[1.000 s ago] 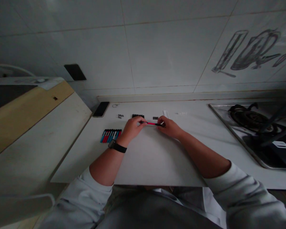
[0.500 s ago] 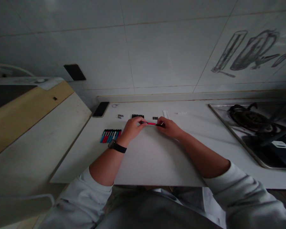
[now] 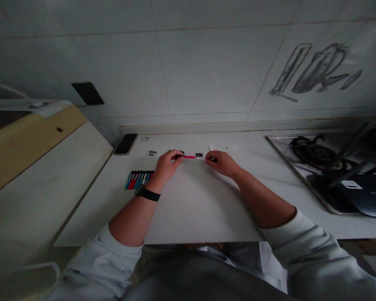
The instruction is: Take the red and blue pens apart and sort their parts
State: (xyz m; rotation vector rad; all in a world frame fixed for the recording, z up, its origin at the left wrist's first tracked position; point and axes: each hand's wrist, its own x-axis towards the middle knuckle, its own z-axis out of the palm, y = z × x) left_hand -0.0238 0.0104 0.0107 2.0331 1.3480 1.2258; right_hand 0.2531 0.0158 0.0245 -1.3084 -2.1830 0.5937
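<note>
White countertop (image 3: 200, 200), red pen barrel (image 3: 189, 157) between hands (image 3: 191, 160), left fingers pinching it.

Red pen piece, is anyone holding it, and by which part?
The left hand holds the red pen piece by its black end.

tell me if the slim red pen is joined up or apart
Apart: the slim red pen barrel in the left hand ends just short of the thin pale stick poking from the right hand.
</note>
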